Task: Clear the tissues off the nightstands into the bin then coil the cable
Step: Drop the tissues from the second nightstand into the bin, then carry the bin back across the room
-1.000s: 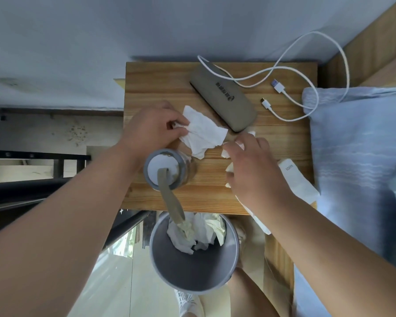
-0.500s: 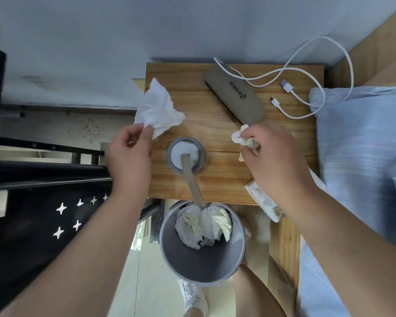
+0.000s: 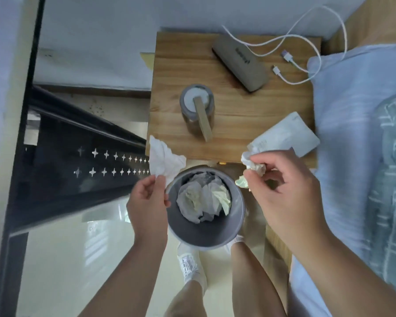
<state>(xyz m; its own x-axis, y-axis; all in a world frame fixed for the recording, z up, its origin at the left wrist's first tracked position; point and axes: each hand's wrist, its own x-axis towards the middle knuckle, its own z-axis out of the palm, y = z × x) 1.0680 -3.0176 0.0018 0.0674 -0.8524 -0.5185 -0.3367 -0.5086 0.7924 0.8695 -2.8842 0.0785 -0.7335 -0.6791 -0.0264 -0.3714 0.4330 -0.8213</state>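
Observation:
A grey round bin (image 3: 226,234) stands on the floor in front of the wooden nightstand (image 3: 233,124), with several crumpled tissues (image 3: 204,199) inside. My left hand (image 3: 148,202) pinches a white tissue (image 3: 164,160) by its lower edge, just left of the bin's rim. My right hand (image 3: 284,188) holds crumpled tissues (image 3: 254,164) at the bin's upper right edge. A white cable (image 3: 302,42) lies loose across the nightstand's far right corner and onto the bed.
On the nightstand stand a lidded jar with a strap (image 3: 197,108), a grey case (image 3: 240,62) and a white packet (image 3: 284,137). The bed with blue bedding (image 3: 357,133) lies on the right. A black rack (image 3: 78,145) stands on the left. My feet are below the bin.
Both hands have drawn back from the nightstand with their tissues and now sit at the bin's rim. The view has tilted down toward the bin.

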